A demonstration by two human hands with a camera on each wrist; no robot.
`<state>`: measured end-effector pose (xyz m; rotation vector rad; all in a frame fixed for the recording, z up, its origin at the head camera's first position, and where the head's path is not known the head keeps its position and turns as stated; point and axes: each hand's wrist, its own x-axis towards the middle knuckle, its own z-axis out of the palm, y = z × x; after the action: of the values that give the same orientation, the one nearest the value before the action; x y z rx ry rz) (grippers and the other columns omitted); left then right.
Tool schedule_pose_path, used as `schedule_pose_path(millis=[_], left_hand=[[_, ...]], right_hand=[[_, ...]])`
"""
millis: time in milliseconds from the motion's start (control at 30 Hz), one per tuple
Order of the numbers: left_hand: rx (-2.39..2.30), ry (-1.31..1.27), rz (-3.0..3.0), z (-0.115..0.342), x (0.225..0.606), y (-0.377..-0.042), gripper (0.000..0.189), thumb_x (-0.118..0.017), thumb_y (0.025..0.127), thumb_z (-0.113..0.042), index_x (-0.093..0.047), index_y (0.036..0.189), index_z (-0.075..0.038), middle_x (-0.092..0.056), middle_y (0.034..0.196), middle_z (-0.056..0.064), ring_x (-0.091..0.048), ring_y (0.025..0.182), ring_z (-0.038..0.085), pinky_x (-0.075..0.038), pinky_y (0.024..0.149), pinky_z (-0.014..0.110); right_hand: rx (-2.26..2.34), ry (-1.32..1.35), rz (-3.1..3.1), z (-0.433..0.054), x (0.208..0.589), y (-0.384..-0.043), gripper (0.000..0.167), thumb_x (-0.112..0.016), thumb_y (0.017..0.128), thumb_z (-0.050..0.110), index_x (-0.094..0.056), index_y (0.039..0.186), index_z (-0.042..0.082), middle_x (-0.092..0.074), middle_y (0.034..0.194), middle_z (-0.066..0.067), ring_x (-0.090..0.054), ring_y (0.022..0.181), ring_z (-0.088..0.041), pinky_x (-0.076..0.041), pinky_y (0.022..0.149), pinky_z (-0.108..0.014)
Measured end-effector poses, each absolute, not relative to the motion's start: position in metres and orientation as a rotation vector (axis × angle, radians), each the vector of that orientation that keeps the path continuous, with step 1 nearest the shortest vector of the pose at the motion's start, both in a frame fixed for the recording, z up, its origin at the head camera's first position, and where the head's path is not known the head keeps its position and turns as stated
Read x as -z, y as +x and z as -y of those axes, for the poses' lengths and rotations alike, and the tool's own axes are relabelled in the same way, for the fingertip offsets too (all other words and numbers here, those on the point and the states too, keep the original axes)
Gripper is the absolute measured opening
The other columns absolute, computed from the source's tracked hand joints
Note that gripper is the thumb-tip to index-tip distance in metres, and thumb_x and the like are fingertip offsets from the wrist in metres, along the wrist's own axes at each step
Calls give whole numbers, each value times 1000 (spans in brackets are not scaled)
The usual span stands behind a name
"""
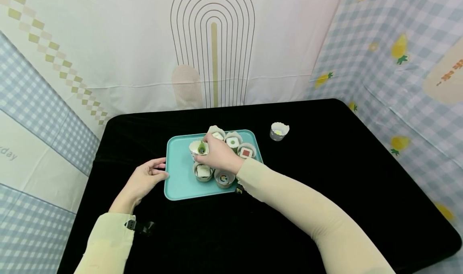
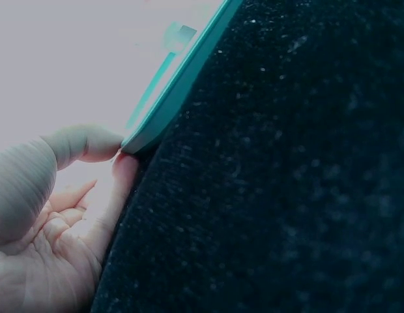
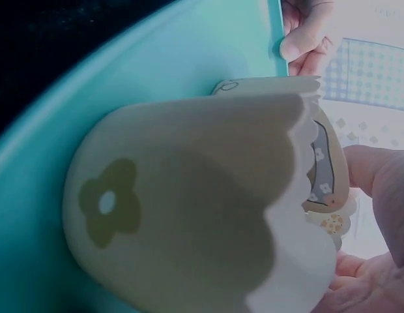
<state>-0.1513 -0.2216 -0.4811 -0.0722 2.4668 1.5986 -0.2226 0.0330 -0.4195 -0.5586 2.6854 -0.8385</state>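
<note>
A turquoise tray [image 1: 178,189] lies on the black table. My left hand [image 1: 145,180] pinches its left rim between thumb and finger, as the left wrist view shows close up. Over the middle of the tray, my right hand [image 1: 220,153] grips a scalloped paper baking cup [image 1: 193,146] with something green in it. Around it on the tray stand several more paper cups, among them one with a white filling [image 1: 203,171], one with a red square [image 1: 247,152] and one with a small picture inside [image 1: 224,179]. In the right wrist view a flower-printed cup [image 3: 189,202] fills the foreground.
Off the tray, at the back right, a grey paper cup [image 1: 277,131] with a yellow spot inside stands on the black cloth [image 1: 325,157]. Behind the table hangs a patterned curtain [image 1: 282,45].
</note>
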Motion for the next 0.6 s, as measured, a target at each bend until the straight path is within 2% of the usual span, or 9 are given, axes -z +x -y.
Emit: schedule_pose_path(millis=[300,600], left_hand=[[-1611,-68,-2451,221,480,-151,58,-68,91,-16,-45,144,-7,-53,125,14,-59,103,23,-44,94,41],[-1604,-68,-2459,222,482,-152,58,-68,91,-16,-45,144,-8,-53,126,14,-58,103,22,-45,93,38]], right_hand=[[748,-547,-2652,-35,421,-226,64,-65,89,49,-44,135,10,-59,120,-6,-58,101,-15,-48,87,-32],[736,-597,-2661,-36,420,-227,60,-66,88,48,-47,132,11,-61,114,-4,-58,96,-14,-48,84,-32]])
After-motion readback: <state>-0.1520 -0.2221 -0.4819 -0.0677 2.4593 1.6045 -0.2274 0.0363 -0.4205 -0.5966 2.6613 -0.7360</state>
